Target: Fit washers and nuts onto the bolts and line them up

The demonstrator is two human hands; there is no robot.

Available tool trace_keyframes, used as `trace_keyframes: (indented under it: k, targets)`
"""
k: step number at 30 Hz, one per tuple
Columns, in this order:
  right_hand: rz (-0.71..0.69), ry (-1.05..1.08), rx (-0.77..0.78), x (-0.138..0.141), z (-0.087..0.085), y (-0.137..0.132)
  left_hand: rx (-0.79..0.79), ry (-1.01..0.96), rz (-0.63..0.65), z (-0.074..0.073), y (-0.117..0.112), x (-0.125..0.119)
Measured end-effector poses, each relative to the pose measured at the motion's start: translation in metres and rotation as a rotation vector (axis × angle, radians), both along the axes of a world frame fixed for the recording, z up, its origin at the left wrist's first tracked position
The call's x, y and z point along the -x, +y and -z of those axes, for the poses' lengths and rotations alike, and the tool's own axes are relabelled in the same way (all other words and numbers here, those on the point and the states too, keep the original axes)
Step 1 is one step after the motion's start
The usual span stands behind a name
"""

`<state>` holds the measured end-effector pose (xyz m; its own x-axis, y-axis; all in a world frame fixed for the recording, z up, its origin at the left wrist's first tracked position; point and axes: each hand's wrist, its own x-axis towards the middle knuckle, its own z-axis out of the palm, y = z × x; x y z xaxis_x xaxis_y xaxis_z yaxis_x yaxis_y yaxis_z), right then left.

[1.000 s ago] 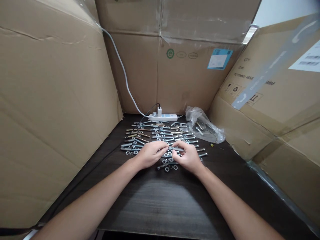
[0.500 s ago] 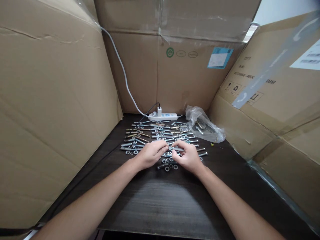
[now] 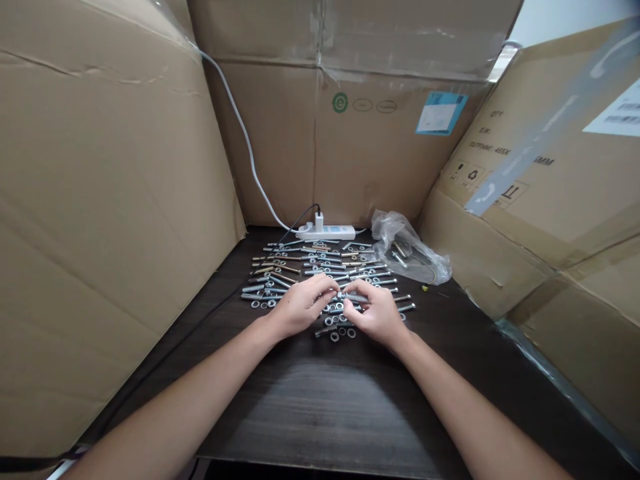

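Bolt point(image 3: 356, 298) is pinched in the right hand point(image 3: 376, 316), near rows of hardware point(image 3: 325, 273) on the table point(image 3: 320, 407); the left hand point(image 3: 303, 309) nears its nut point(image 3: 341, 295), its grip impossible to tell.

Cardbd panels point(image 3: 120, 200) L, R & behind dk tbl point(image 3: 310, 413), pale wall point(image 3: 565, 20) upper R.

Your head-worn camera looks down and forward across the dark wood-grained bench point(image 3: 320, 413) from its near edge, your bare left hand point(image 3: 301, 307) and right hand point(image 3: 374, 312) below centre.
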<state>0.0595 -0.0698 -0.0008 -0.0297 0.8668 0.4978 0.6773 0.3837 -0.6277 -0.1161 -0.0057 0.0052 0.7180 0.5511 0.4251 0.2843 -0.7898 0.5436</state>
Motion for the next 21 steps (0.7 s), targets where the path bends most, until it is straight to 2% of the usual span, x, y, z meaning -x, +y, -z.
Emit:
trace_keyframes:
  k: [4, 8, 14, 21]
  targets:
    - [0.003, 0.007, 0.002, 0.0006, -0.0006, -0.0005, 0.012, 0.064, -0.037, -0.0001, -0.0022, -0.0012]
    - [-0.02, 0.002, -0.001, 0.0025, -0.0028, -0.0017, 0.007, -0.021, -0.103, -0.0033, -0.0065, 0.0004]
    - [-0.013, 0.005, -0.004, 0.0018, -0.0045, -0.0031, -0.037, -0.04, -0.008, -0.0061, -0.0084, 0.0024]
    - [-0.017, 0.02, -0.004, 0.0005, -0.0068, -0.0039, 0.004, 0.015, -0.008, -0.0045, -0.0078, 0.0002]
